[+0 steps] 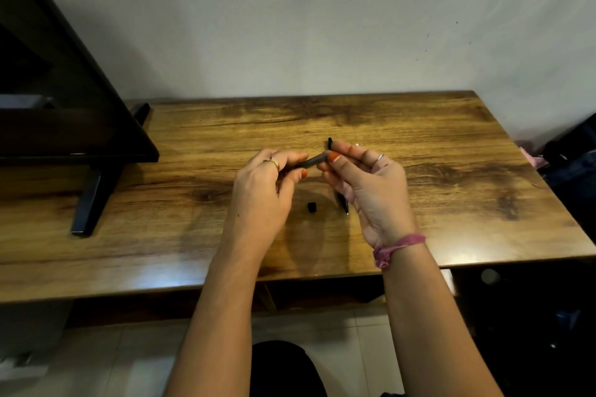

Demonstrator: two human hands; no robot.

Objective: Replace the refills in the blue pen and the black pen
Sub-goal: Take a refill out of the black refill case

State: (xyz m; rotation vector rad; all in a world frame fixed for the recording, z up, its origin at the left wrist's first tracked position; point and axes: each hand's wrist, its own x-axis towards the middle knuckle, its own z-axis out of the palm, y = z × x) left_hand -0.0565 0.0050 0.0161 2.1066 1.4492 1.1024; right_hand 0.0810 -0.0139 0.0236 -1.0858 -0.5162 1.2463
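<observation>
Both forearms reach up mid-frame; left hand (261,180) and right hand (364,177) each pinch the dark pen barrel (314,160) above the bench (451,151). The small black cap (311,206) below may roll off.

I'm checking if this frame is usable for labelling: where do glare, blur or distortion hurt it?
Head view: glare patches sit on the wooden table's near edge; the dark pen barrel gripped between the left hand and right hand is motion-blurred; the hands shadow the small black cap; wide-angle bending curves the table edges.
</observation>
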